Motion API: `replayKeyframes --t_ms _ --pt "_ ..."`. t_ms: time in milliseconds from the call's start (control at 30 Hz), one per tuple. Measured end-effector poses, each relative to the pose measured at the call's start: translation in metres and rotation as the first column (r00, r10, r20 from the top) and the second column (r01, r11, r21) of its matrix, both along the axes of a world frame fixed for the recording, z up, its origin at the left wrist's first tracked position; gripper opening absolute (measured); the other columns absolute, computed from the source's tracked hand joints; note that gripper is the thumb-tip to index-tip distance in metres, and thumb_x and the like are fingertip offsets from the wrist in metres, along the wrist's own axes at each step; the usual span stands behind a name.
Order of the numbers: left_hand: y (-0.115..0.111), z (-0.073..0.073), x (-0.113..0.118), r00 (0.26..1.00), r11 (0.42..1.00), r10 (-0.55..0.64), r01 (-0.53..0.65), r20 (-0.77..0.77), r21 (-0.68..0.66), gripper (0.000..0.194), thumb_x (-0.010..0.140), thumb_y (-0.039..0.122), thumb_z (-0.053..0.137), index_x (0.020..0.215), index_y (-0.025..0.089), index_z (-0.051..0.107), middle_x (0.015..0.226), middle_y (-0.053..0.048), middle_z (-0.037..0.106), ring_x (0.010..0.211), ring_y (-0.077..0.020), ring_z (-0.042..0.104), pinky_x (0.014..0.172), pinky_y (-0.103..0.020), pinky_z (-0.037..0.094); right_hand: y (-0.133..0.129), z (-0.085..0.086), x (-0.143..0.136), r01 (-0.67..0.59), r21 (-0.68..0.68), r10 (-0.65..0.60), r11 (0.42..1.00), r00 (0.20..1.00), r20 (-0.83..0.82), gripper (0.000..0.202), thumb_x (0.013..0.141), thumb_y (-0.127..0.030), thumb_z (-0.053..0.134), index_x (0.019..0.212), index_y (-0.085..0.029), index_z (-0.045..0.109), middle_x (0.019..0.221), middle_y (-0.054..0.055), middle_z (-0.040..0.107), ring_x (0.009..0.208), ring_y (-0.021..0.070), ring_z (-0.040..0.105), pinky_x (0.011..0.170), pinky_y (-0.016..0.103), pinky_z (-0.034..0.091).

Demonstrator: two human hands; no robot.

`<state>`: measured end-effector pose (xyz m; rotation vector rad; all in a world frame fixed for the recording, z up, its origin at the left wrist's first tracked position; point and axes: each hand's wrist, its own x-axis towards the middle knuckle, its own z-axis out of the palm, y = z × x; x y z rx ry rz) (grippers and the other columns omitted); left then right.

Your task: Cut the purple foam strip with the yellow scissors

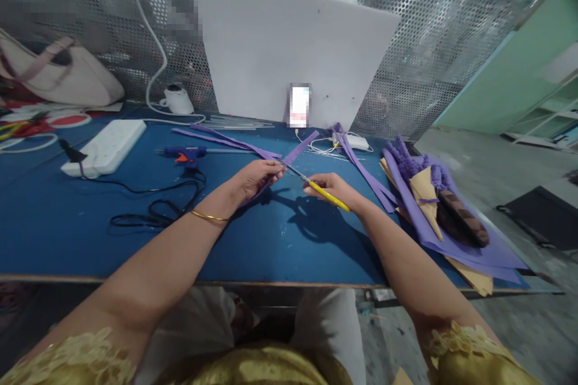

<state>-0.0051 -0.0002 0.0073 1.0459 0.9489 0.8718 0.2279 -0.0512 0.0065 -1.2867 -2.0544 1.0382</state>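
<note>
My left hand (262, 179) pinches a purple strip (301, 145), whose end sticks up past the fingers toward the upper right. Yellow-handled scissors (329, 194) are gripped in my right hand (329, 185), their blades reaching left to the strip beside my left fingertips. Whether the blades are closed on the strip is too small to tell. More purple strips (221, 136) lie just behind my left hand, and another pair of long strips (365, 175) rests to the right of my right hand.
A blue glue gun (189, 155) with a looping black cord and a white power strip (108, 145) lie left. A lit phone (299, 106) leans on a white board (289, 42). Purple sheets (415, 216) with purple flowers and a brown checked pouch (463, 216) fill the right end.
</note>
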Motion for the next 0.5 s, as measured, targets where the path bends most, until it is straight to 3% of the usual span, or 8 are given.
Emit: replayKeyframes --t_ms 167,500 --pt "-0.0024 0.0028 0.0011 0.998 0.998 0.057 -0.057 -0.041 0.018 0.011 0.068 0.017 0.079 0.074 0.011 0.072 0.066 -0.003 0.066 0.051 -0.0065 0.053 0.049 -0.018 0.040 0.0027 -0.0031 0.0015 0.015 0.049 -0.016 0.999 1.000 0.025 0.041 0.076 -0.055 0.066 0.089 -0.016 0.065 0.064 -0.005 0.041 0.058 0.0092 0.035 0.053 0.023 0.026" --pt "-0.0027 0.0019 0.0024 0.986 0.986 0.156 -0.151 -0.054 0.074 0.012 0.061 0.017 0.080 0.069 0.013 0.072 0.062 -0.002 0.066 0.051 -0.0070 0.051 0.051 -0.019 0.039 -0.0031 0.0002 -0.0066 0.103 0.222 -0.161 0.970 0.950 0.266 0.035 0.077 -0.054 0.064 0.090 -0.021 0.065 0.066 -0.003 0.049 0.062 0.0121 0.043 0.057 0.024 0.028"
